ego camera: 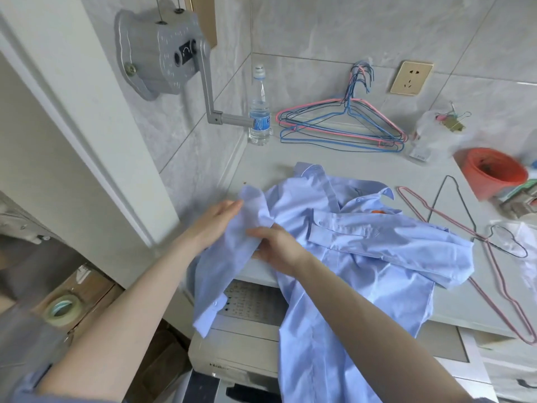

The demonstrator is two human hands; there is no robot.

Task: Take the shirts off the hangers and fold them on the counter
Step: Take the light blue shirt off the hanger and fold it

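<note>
A light blue shirt (363, 245) lies crumpled on the pale counter (343, 158), its lower part hanging over the front edge. A sleeve hangs down at the left with its cuff (207, 315) below counter level. My left hand (216, 219) lies with straight fingers against the upper part of that sleeve. My right hand (276, 248) grips the sleeve cloth just beside it. Two bare wire hangers (494, 251), one pink and one dark, lie on the counter right of the shirt.
A pile of several wire hangers (343, 123) leans at the back wall beside a water bottle (259, 112). An orange pot (491, 173) and plastic bags stand at the right. A washing machine (247, 338) sits under the counter. A grey winch (162, 50) with crank arm juts from the left wall.
</note>
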